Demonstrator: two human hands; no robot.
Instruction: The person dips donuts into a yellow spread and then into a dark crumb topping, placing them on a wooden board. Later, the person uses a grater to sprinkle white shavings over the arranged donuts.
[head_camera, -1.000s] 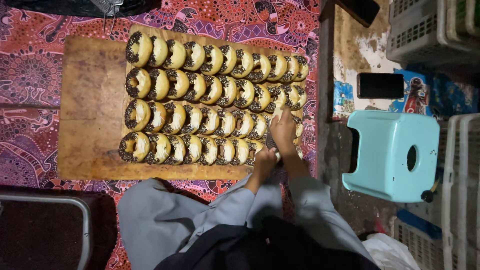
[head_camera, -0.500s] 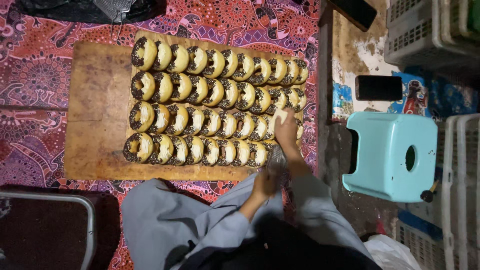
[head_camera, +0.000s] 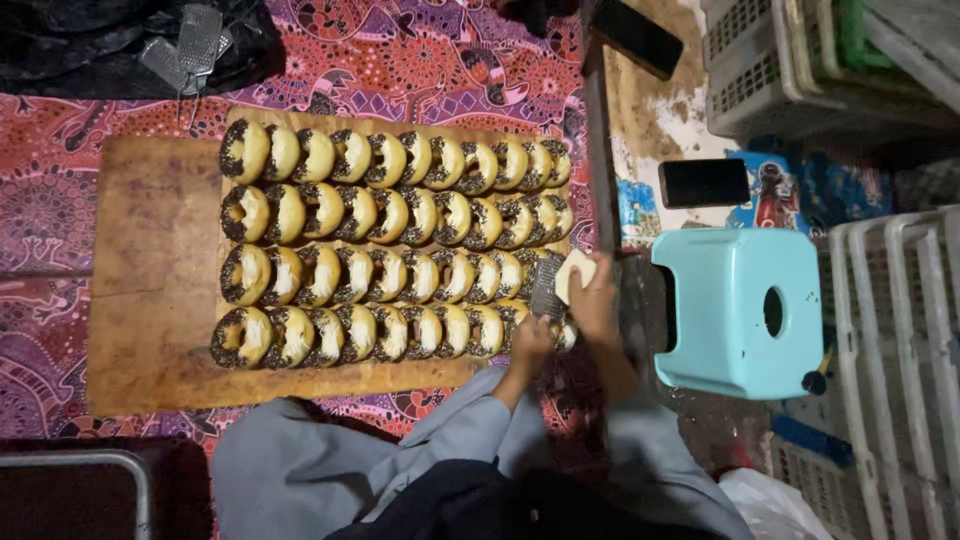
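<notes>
Four rows of ring doughnuts (head_camera: 390, 245) topped with dark sprinkles lie on a wooden board (head_camera: 150, 290) in front of me. My left hand (head_camera: 530, 340) is at the right end of the lowest row and grips a small metal grater (head_camera: 546, 288), held upright over the doughnuts there. My right hand (head_camera: 598, 305) is just to its right, pressing a pale cream block (head_camera: 575, 272) against the grater's face. My grey sleeves and lap fill the bottom of the view.
A light blue plastic stool (head_camera: 740, 310) stands right of the board. A dark phone (head_camera: 703, 182) lies beyond it, another (head_camera: 635, 38) further back. White plastic crates (head_camera: 890, 300) line the right side. Two more graters (head_camera: 190, 45) rest on a black bag at top left.
My right hand has lifted off the lower-row doughnuts and brought the pale block against the grater. My left hand stays low at the row's right end.
</notes>
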